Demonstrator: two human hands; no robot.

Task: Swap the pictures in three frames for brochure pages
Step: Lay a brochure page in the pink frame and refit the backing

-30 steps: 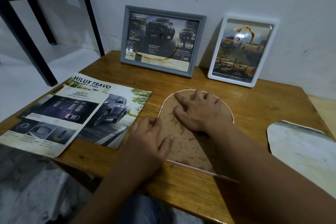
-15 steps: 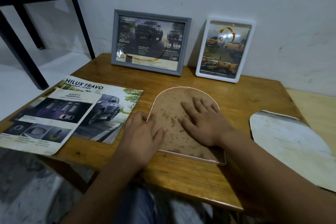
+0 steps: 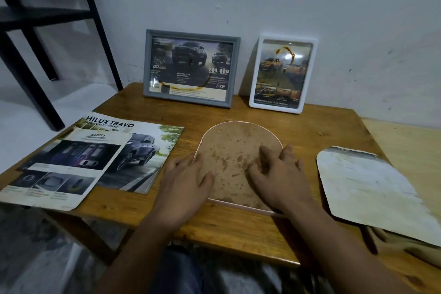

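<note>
Now that my right hand [image 3: 278, 174] has slid from the far middle of the arched frame's backing board [image 3: 229, 157] to its right edge, both hands bracket the board instead of one pressing its centre, which I take to mean I am seating or freeing the back of this third frame. It lies face down on the wooden table [image 3: 238, 224], just in front of me. My right fingers are loosely curled, their tips on the board and over the right rim; they enclose nothing. My left hand [image 3: 188, 178] rests at the left rim, thumb laid on the board, fingers bent against the edge, not clamped. Far against the wall, the grey frame [image 3: 191, 68] and white frame [image 3: 282, 75] already show truck pages. The Hilux Travo brochure [image 3: 133, 150] lies left, and an arched cut-out sheet [image 3: 372, 186] lies right.
</note>
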